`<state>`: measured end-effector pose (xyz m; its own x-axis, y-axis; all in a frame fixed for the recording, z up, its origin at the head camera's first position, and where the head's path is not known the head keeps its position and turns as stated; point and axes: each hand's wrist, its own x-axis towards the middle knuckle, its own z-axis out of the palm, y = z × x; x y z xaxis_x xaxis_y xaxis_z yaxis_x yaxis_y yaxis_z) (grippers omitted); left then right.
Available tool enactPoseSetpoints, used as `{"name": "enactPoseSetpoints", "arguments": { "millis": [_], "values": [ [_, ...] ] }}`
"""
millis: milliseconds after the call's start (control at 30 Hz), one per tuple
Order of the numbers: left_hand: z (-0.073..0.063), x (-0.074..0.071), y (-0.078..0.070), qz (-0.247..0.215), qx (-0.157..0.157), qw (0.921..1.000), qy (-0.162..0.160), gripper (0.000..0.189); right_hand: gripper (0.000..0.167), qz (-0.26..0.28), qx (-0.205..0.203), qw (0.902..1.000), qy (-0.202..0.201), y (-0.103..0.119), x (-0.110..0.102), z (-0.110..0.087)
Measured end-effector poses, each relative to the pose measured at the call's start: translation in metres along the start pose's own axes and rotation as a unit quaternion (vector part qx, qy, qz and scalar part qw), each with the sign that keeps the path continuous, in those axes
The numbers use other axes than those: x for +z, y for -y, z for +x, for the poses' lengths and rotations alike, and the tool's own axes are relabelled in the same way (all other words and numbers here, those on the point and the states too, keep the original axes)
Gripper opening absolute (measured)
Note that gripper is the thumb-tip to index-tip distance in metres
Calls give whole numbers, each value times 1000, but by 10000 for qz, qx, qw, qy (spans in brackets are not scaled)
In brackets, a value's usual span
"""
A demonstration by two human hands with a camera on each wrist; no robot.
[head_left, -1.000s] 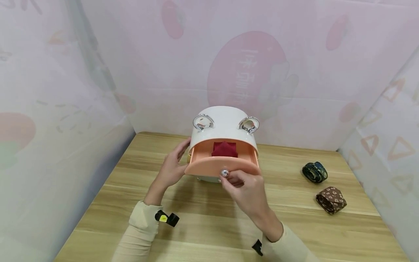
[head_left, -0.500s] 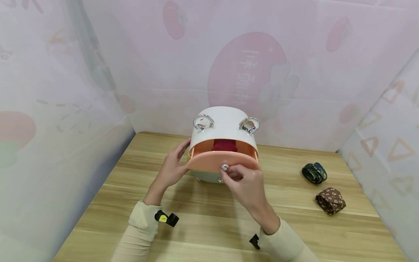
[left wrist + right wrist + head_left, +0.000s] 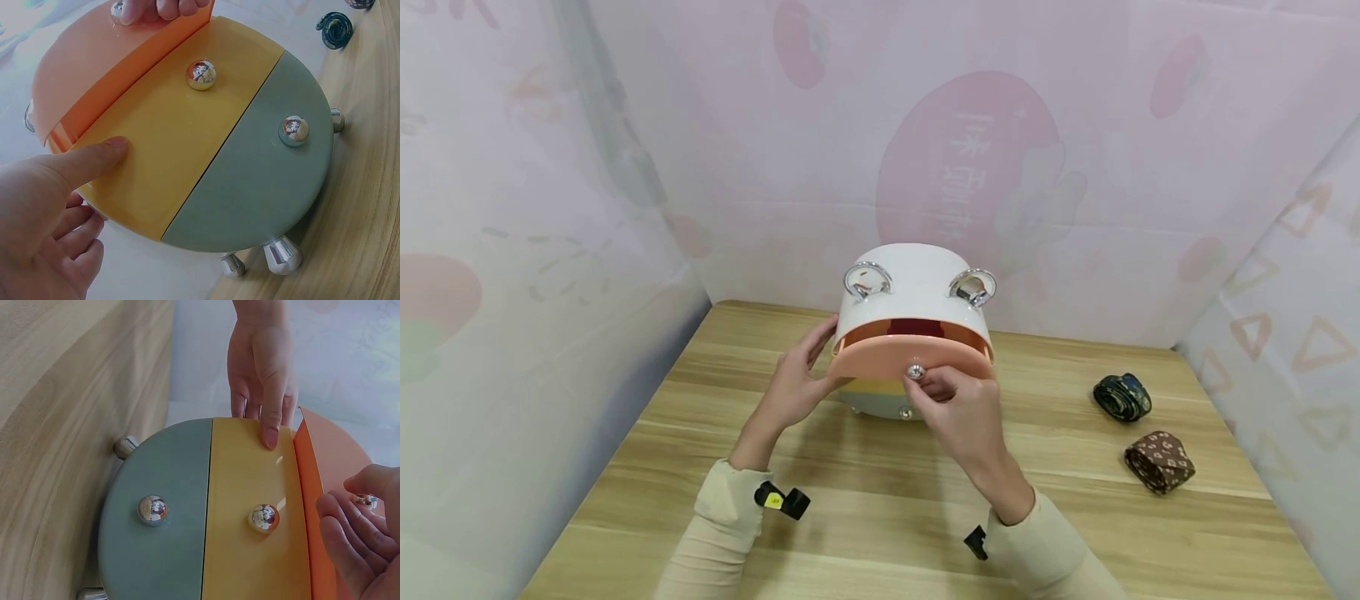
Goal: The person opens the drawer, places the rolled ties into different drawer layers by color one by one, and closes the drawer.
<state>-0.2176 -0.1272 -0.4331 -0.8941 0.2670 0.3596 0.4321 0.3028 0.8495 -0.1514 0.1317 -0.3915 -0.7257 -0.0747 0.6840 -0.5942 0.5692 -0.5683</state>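
A small rounded drawer cabinet with a white shell stands on the table. Its orange top drawer is partly pulled out. My right hand pinches that drawer's shiny round knob between thumb and fingers. Inside lies something dark red, mostly hidden behind the drawer front. My left hand rests against the cabinet's left side, its thumb lying straight on the yellow middle drawer and its fingers along the side. Below the yellow drawer is the green bottom drawer; both are closed.
Two rolled neckties lie on the right of the wooden table: a dark green patterned necktie and a brown flowered necktie. Two silver ear-like loops, such as the right loop, top the cabinet. Printed cloth walls surround the table.
My right hand has moved forward, pushing the orange drawer further into the cabinet. Less of the red thing shows, and more of the lower drawers does. My left hand has stayed in place.
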Motion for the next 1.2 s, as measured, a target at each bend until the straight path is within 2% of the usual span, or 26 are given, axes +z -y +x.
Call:
{"name": "enactPoseSetpoints", "arguments": {
  "millis": [533,1200],
  "values": [
    [-1,3,2,66,-41,10000,-32,88,9,75,388,9992,-63,-6,5,10],
    [1,5,1,58,-85,9999,-9,87,12,-35,474,9988,-140,-11,7,19]
  ]
}}
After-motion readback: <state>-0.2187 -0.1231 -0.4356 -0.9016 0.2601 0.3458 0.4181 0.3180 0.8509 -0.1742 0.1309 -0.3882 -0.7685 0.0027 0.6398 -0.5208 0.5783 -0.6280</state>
